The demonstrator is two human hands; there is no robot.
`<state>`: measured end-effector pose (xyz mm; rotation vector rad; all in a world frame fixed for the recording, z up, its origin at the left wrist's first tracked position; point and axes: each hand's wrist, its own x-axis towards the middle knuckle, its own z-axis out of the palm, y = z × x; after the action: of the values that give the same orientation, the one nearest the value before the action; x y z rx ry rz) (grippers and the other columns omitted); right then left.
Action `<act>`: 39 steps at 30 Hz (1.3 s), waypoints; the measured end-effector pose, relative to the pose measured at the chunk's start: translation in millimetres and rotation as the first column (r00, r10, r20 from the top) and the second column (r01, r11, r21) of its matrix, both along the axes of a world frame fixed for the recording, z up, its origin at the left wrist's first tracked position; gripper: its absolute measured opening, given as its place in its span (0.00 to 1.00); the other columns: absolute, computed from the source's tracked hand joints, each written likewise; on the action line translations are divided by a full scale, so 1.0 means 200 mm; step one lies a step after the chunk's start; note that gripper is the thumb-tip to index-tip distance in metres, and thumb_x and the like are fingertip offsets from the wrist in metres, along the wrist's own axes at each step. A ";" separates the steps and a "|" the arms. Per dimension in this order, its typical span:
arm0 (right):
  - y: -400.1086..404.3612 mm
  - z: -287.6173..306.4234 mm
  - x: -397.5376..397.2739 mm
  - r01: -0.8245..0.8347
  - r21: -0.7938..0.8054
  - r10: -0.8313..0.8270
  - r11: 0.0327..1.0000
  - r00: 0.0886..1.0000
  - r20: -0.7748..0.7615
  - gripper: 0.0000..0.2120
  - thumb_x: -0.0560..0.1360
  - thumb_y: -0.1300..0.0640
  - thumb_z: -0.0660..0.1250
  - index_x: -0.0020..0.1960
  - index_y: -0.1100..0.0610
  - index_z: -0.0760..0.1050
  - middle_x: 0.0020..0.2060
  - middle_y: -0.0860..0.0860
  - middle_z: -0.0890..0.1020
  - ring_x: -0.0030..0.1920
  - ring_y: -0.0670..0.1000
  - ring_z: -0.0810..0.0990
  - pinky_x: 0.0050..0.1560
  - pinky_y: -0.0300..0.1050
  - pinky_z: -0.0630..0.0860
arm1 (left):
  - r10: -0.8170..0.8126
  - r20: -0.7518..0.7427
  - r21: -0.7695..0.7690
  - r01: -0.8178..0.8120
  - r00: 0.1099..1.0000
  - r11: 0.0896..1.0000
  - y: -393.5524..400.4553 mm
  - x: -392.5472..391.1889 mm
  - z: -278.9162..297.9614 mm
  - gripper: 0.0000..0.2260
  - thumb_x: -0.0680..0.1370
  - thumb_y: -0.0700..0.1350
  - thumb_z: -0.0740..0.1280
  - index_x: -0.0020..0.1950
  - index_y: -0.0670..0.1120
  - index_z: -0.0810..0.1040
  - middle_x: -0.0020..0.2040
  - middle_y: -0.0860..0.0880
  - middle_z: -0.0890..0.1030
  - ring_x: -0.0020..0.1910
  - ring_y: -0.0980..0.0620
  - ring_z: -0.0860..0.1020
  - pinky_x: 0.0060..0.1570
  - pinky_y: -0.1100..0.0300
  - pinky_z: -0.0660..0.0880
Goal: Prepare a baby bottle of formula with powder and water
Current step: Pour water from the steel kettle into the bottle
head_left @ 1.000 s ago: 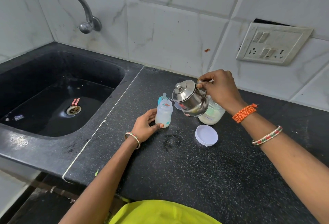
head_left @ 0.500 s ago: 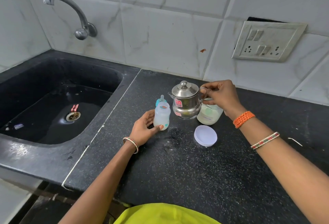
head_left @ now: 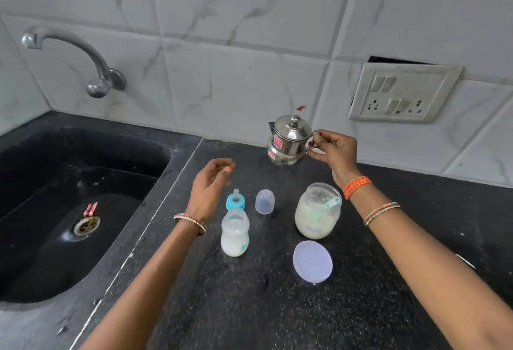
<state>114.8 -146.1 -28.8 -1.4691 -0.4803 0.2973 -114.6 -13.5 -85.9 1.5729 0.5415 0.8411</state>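
Note:
An uncapped baby bottle (head_left: pixel 234 234) with milky liquid in its lower part stands upright on the black counter (head_left: pixel 249 308). Just behind it sit its blue ring with teat (head_left: pixel 235 201) and a clear dome cap (head_left: pixel 265 201). My left hand (head_left: pixel 210 183) hovers open above and left of the bottle, touching nothing. My right hand (head_left: pixel 331 147) pinches the handle of a small lidded steel pot (head_left: pixel 288 140) at the back of the counter by the wall. An open jar of powder (head_left: pixel 318 210) with a scoop inside stands under my right wrist.
The jar's round white lid (head_left: pixel 312 261) lies flat in front of the jar. A black sink (head_left: pixel 69 210) with a drain fills the left, under a wall tap (head_left: pixel 91 69). A switch and socket plate (head_left: pixel 399 92) is on the tiled wall at right.
The steel pot went from tilted over the bottle to upright and back toward the wall, still in my right hand. My left hand let go of the bottle and rose.

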 end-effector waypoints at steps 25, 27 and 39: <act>0.48 -0.34 0.37 -0.178 -0.205 0.153 0.963 0.979 -0.133 0.10 0.74 0.68 0.67 0.55 0.68 0.78 0.44 0.59 0.82 0.47 0.54 0.81 0.51 0.55 0.81 | -0.165 -0.231 0.005 0.170 0.959 0.985 0.32 0.53 -0.08 0.10 0.76 0.38 0.64 0.54 0.49 0.76 0.51 0.52 0.80 0.50 0.56 0.78 0.49 0.63 0.75; 0.49 -0.37 0.37 -0.185 -0.215 0.155 0.959 0.977 -0.145 0.10 0.74 0.68 0.67 0.55 0.68 0.78 0.43 0.57 0.82 0.45 0.53 0.82 0.51 0.55 0.81 | -0.161 -0.232 0.000 0.166 0.959 0.986 0.32 0.53 -0.09 0.10 0.76 0.37 0.64 0.55 0.47 0.76 0.50 0.52 0.80 0.49 0.56 0.78 0.49 0.64 0.75; 0.39 -0.17 0.31 -0.085 -0.615 0.225 0.784 0.962 0.152 0.21 0.76 0.63 0.65 0.69 0.59 0.67 0.66 0.58 0.71 0.67 0.57 0.70 0.65 0.47 0.69 | -0.115 -0.164 -0.044 0.109 0.980 0.993 0.28 0.29 -0.03 0.10 0.76 0.35 0.64 0.55 0.46 0.76 0.53 0.52 0.80 0.51 0.56 0.78 0.49 0.64 0.78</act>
<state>177.3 -67.7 -62.4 -2.1121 -0.7327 0.4527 -55.9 42.8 -91.2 1.6352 0.5778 0.6152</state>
